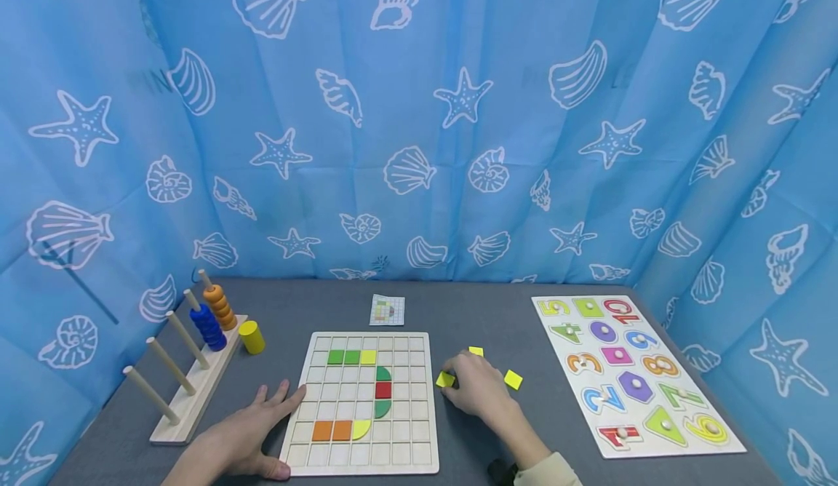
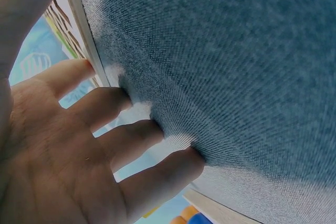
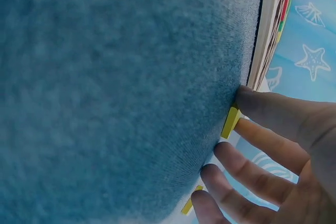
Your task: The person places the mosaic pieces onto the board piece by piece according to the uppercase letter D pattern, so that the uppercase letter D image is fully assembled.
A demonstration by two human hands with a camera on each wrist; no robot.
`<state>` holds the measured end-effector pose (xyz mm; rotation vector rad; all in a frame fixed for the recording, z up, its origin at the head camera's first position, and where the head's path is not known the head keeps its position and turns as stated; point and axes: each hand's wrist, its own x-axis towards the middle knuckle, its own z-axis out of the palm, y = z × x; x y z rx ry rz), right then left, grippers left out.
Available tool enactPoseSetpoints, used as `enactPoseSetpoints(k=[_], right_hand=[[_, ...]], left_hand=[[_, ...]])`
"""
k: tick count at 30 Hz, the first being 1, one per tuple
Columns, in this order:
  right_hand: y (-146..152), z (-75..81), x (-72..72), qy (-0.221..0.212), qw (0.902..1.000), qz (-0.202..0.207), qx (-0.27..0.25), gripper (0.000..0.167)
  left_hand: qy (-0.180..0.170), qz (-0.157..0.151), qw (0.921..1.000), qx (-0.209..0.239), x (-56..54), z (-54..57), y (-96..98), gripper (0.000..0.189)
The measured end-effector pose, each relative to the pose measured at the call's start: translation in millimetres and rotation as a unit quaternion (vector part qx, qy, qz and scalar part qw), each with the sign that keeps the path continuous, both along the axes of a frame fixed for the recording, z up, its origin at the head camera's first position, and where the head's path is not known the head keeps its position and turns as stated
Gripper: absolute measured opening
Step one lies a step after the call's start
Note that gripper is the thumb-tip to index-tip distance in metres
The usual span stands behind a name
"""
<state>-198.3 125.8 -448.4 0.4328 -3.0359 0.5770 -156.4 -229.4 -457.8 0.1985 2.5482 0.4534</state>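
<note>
A wooden grid board (image 1: 399,457) lies on the grey table, bearing green, yellow, red and orange tiles, some square and some with a rounded edge. My left hand (image 1: 245,431) rests beside its left edge, fingers spread, with fingertips and thumb right at the board; in the left wrist view the fingers (image 2: 142,145) reach down to the cloth. Just right of the board, my right hand (image 1: 481,384) pinches a yellow tile (image 1: 444,380) between thumb and index finger, close over the table. The same yellow tile (image 3: 229,123) shows in the right wrist view, its other fingers loosely extended.
Two more yellow tiles, one behind the right hand (image 1: 476,351) and one to its right (image 1: 513,379), lie on the table. A small pattern card (image 1: 387,310) is behind the board. At left stand a peg rack (image 1: 190,391) with rings and a yellow cylinder (image 1: 252,337); a number puzzle (image 1: 638,377) lies right.
</note>
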Motion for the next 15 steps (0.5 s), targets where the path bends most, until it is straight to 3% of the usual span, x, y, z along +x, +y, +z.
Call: enactPoseSetpoints(k=[15], right_hand=[[-2.5,-0.4,2.7,0.000,0.9996,0.025,-0.011,0.024]], left_hand=[[-0.004,0.001,1.0000,-0.008,0.0,0.6,0.6,0.118]])
